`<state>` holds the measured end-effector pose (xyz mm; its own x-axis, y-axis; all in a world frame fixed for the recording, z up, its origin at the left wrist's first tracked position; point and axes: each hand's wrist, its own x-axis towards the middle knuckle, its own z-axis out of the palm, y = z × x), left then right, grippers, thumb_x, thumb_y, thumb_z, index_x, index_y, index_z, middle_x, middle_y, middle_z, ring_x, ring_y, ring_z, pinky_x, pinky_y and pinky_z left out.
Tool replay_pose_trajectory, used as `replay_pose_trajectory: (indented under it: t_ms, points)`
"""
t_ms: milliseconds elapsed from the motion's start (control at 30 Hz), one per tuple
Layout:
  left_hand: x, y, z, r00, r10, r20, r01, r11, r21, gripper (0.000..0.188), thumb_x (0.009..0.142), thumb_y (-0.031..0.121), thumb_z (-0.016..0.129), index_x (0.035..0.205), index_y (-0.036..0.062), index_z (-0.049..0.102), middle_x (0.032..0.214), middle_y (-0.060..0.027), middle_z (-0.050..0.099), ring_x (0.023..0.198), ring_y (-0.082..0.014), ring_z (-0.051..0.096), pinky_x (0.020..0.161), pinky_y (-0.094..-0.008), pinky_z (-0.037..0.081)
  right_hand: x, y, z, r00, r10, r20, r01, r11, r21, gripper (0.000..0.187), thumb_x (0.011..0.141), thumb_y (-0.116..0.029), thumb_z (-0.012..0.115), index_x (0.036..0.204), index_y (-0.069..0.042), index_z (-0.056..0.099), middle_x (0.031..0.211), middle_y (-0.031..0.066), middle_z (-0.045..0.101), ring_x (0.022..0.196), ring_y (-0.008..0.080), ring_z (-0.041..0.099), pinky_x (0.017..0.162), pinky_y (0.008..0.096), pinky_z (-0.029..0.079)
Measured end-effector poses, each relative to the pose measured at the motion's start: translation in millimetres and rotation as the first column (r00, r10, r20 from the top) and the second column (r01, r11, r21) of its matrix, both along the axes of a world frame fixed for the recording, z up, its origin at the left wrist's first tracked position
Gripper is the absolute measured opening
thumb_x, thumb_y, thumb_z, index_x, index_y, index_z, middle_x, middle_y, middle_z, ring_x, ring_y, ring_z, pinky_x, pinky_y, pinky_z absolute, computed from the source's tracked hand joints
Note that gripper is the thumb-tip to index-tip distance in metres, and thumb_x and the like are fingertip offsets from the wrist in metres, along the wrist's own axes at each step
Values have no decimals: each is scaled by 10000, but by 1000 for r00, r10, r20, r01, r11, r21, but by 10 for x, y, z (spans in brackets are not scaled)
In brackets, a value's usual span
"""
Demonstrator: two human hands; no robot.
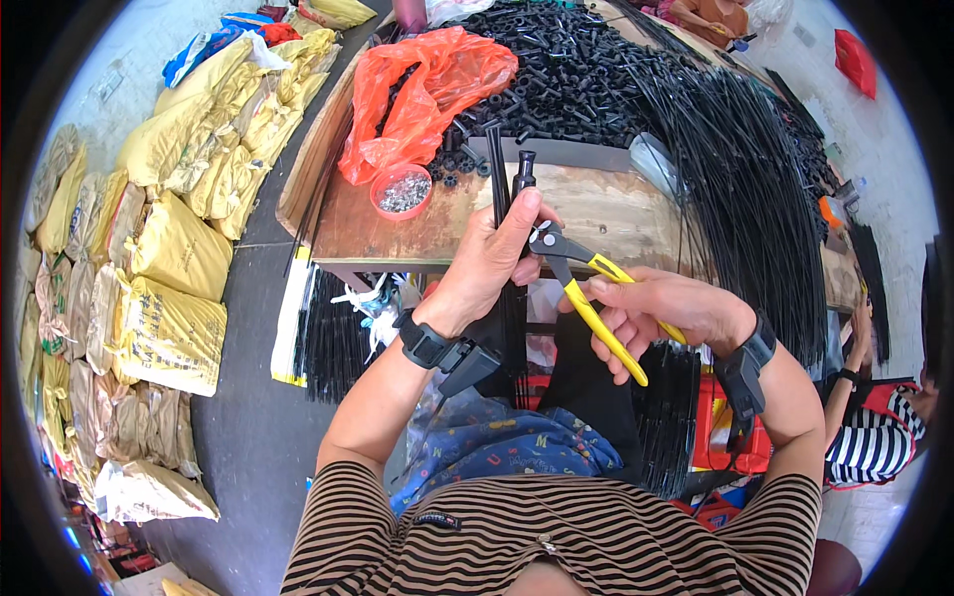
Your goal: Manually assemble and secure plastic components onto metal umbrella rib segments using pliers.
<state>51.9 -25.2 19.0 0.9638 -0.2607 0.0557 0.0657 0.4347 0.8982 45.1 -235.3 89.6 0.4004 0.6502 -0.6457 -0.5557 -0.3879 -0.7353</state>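
Note:
My left hand (482,258) is wrapped round a bunch of thin black rods (495,164), which stand upright in it and run down below the table edge. A black tubular fitting (524,171) sticks up beside the rods, by my left thumb. Pliers with yellow handles (606,328) are in my right hand (671,303), its fingers around and between the spread handles. The pliers' grey jaws reach the fingers of my left hand. Whether the jaws grip a small piece there, I cannot tell.
On the wooden table (596,214) stand a red bowl (379,209) of small metal pieces, an orange plastic bag (427,74) and a heap of black fittings (566,84). Long black rods (740,169) hang over the right side. Yellow sacks (179,248) line the left. Another person (874,437) is at right.

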Motion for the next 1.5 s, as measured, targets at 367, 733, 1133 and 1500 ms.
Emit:
replay_pose_trajectory:
  t_ms: [367, 733, 1133, 1500]
  points:
    - [5, -20, 21, 998, 57, 3, -57, 995, 77, 424, 973, 434, 465, 899, 34, 585, 613, 20, 486, 463, -39, 382, 433, -202, 300, -113, 89, -117, 993, -95, -66, 96, 995, 23, 414, 998, -426, 377, 1070, -47, 527, 756, 62, 594, 620, 154, 610, 555, 311, 539]
    - [-44, 129, -89, 986, 165, -10, -165, 986, -4, 483, 978, 462, 428, 892, 12, 578, 717, -37, 513, 463, -62, 400, 428, -228, 317, -68, 76, -315, 877, -94, 471, 138, 989, -60, 395, 959, -418, 492, 1061, -42, 553, 701, 8, 552, 545, 70, 501, 532, 217, 432]
    - [-461, 135, 105, 972, 198, 127, -202, 979, 17, 405, 1007, 344, 404, 744, 48, 485, 591, -2, 436, 456, -54, 376, 430, -214, 302, 971, 1281, -504, 196, -30, 980, -42, 998, 39, 278, 782, -243, 643, 900, 5, 604, 769, 249, 614, 789, 439, 589, 654, 428, 468]
    - [-416, 478, -75, 961, 276, 31, -270, 955, -126, 366, 1008, 308, 416, 758, 48, 478, 644, -13, 454, 451, -61, 378, 416, -219, 295, 1392, 1923, -706, -176, 232, 957, -4, 972, -237, 214, 686, -165, 648, 800, 4, 583, 698, 251, 593, 691, 438, 583, 603, 480, 453]
